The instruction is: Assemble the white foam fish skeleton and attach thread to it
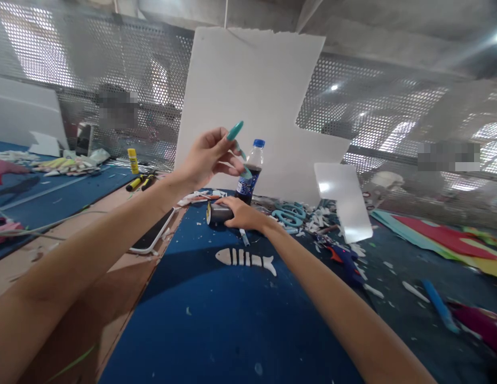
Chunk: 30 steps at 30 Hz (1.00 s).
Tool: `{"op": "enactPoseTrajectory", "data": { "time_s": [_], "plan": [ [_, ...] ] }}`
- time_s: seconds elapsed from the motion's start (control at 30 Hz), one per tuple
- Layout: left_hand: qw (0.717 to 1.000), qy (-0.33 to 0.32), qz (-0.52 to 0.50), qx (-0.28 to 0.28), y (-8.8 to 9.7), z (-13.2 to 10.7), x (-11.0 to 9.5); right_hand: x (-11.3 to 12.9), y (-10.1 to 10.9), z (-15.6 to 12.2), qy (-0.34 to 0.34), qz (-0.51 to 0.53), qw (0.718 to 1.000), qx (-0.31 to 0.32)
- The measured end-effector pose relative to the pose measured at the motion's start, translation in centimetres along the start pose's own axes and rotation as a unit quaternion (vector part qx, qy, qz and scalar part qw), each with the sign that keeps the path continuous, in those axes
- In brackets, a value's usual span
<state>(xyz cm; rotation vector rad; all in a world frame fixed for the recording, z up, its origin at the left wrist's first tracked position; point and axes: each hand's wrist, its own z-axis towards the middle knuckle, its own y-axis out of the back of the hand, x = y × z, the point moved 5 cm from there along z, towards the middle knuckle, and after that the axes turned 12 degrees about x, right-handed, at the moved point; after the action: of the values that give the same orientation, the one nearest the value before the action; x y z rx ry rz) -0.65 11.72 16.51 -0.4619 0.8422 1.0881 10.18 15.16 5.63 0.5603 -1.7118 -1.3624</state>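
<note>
My left hand (212,154) is raised over the mat, its long teal-nailed fingers curled toward the thumb. Anything pinched there is too fine to make out. Lower down, my right hand (244,213) is wrapped around a dark spool (220,214) lying on its side on the blue mat (216,325). Closer to me lies a flat white fish (241,257), cut crosswise into several pieces with narrow gaps between them. A cola bottle (255,158) with a blue cap stands upright behind my right hand.
A large white foam board (252,85) stands at the back. Teal-handled scissors (289,214) lie among white scraps to the right, near a blue-and-red glue gun (346,262). A phone (154,234), black-and-yellow tools (141,181) and a glue stick (133,161) are on the left.
</note>
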Motion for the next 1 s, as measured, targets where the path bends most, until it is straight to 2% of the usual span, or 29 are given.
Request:
{"op": "enactPoseTrajectory", "data": {
  "time_s": [0.17,0.3,0.47,0.6,0.7,0.77,0.87,1.0],
  "plan": [
    [1.000,0.002,-0.017,-0.011,-0.1,0.0,0.4,0.1,-0.6,0.1,-0.045,-0.005,0.999,-0.004],
    [0.999,0.018,-0.032,-0.038,-0.2,-0.1,0.4,0.5,-0.4,0.0,-0.043,0.011,0.999,-0.015],
    [0.997,0.011,-0.068,-0.041,-0.9,-0.2,-0.2,2.2,0.6,-0.2,0.032,0.075,0.996,-0.034],
    [0.995,-0.017,-0.092,-0.035,-0.7,-0.1,-0.5,3.1,1.6,-0.1,0.114,0.168,0.979,-0.037],
    [0.996,-0.052,-0.050,-0.049,0.6,0.2,0.0,2.4,2.2,-0.1,0.124,0.253,0.957,-0.067],
    [0.995,-0.057,0.001,-0.084,2.0,0.4,1.1,1.7,2.3,0.0,0.119,0.309,0.939,-0.089],
    [0.979,0.020,0.082,-0.183,5.0,0.3,4.0,0.7,2.3,0.0,0.105,0.392,0.906,-0.123],
    [0.961,0.073,0.096,-0.248,8.1,-0.1,7.1,-1.1,2.1,0.3,0.069,0.483,0.858,-0.160]
  ]
}}
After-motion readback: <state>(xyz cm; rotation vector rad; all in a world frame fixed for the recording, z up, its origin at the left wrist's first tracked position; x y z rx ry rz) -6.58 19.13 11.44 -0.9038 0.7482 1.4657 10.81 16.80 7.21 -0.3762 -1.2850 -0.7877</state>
